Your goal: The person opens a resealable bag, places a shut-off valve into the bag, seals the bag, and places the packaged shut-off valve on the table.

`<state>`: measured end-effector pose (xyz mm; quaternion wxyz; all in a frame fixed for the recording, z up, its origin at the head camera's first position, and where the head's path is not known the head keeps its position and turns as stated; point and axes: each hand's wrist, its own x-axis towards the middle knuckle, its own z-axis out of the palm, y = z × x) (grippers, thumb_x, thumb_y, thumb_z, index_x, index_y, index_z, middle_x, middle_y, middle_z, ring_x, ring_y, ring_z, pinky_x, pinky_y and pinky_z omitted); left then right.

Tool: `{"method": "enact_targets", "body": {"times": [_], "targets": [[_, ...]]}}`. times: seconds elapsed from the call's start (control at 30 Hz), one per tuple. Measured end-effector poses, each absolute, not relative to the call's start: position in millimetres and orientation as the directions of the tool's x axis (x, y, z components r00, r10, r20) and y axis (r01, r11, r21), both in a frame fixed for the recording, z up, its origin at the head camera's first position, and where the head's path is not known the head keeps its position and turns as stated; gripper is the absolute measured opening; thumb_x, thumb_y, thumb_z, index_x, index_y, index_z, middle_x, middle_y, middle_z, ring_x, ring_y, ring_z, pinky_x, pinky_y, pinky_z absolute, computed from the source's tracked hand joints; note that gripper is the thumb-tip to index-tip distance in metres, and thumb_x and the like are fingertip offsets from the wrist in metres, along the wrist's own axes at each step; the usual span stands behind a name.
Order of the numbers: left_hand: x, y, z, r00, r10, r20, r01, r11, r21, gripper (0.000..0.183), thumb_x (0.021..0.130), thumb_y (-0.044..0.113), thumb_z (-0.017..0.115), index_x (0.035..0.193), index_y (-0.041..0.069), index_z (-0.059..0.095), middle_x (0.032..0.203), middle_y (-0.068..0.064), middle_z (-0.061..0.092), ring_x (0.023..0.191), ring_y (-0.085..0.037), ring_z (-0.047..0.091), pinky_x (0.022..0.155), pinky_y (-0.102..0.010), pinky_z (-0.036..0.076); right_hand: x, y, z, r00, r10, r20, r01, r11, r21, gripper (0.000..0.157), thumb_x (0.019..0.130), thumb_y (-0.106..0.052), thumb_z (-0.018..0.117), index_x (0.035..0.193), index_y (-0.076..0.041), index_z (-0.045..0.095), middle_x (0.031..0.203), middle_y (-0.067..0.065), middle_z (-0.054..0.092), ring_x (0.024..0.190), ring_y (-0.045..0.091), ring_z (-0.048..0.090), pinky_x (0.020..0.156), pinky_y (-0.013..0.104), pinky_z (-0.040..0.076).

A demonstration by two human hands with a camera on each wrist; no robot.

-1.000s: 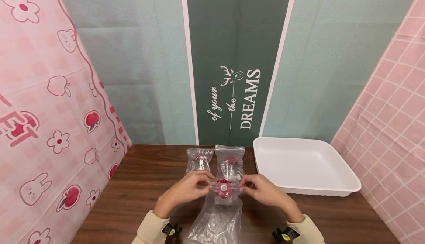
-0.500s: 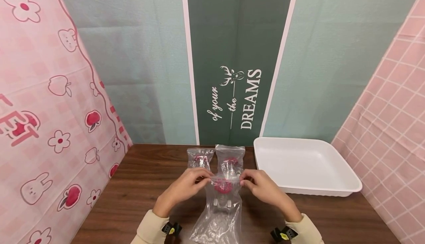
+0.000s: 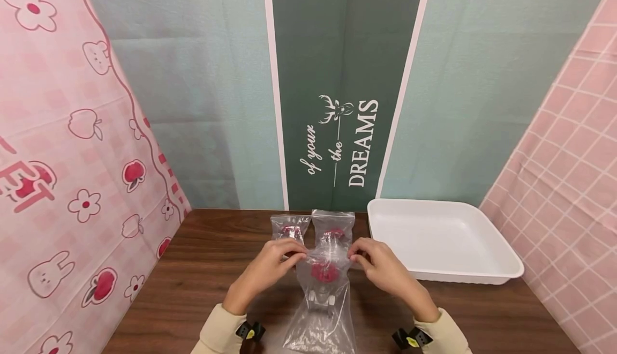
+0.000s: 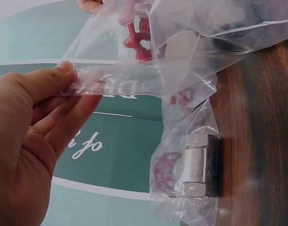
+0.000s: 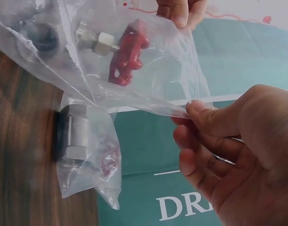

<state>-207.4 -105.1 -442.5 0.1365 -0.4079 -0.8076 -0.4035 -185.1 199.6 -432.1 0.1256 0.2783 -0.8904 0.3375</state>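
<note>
A clear zip bag [image 3: 318, 332] stands in front of me at the table's middle. Inside it is a metal valve [image 5: 99, 42] with a red handwheel [image 3: 325, 272]. My left hand [image 3: 275, 263] pinches the bag's top edge at the left corner between thumb and fingers. At the opposite corner, my right hand [image 3: 381, 263] pinches the same edge, so the top is stretched between both hands. Just behind are two more bagged valves, one in the left bag [image 3: 291, 221] and one in the right bag [image 3: 333, 219], each with a red handwheel, partly hidden by my hands and the front bag.
A white tray [image 3: 443, 236] sits at the back right of the brown wooden table [image 3: 178, 290], close beyond my right hand. Behind the table hangs a green cloth backdrop [image 3: 337, 49], with pink patterned cloths on both sides.
Both hands have lifted the bag's top edge slightly up and away. The handwheel, earlier facing up near the edge, now shows below it through the plastic, and the valve's metal body has come into view.
</note>
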Motion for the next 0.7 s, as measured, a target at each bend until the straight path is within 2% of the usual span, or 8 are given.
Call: {"method": "enact_targets", "body": {"times": [0.27,0.43,0.7], "targets": [[-205,-104,-438,-0.608,0.511,0.608,0.790,0.317,0.524,0.007,0.097,0.004,0.076,0.102,0.006,0.080,0.101,-0.004,0.079,0.089,-0.013,0.075,0.075,-0.017,0.059,-184,200,-426,-0.789,-0.398,0.469,-0.611,0.591,-0.526,0.019,0.094,0.002,0.077,0.092,-0.017,0.072,0.088,-0.011,0.068,0.078,-0.001,0.055,0.069,0.024,0.051],[-204,-104,-434,-0.582,0.495,0.645,0.812,0.310,0.494,0.006,0.095,0.005,0.078,0.101,0.007,0.079,0.100,0.000,0.079,0.090,-0.010,0.074,0.079,-0.018,0.059,-182,203,-419,-0.798,-0.386,0.462,-0.598,0.597,-0.535,0.016,0.094,0.000,0.078,0.094,-0.016,0.074,0.088,-0.010,0.068,0.076,-0.001,0.054,0.069,0.023,0.050],[-201,-104,-428,-0.576,0.471,0.668,0.817,0.307,0.488,0.007,0.094,0.007,0.080,0.100,0.009,0.079,0.100,0.001,0.078,0.092,-0.009,0.072,0.081,-0.019,0.058,-178,204,-412,-0.812,-0.370,0.452,-0.582,0.585,-0.566,0.017,0.094,0.000,0.078,0.096,-0.016,0.075,0.085,-0.008,0.066,0.070,-0.001,0.051,0.061,0.022,0.048]]}}
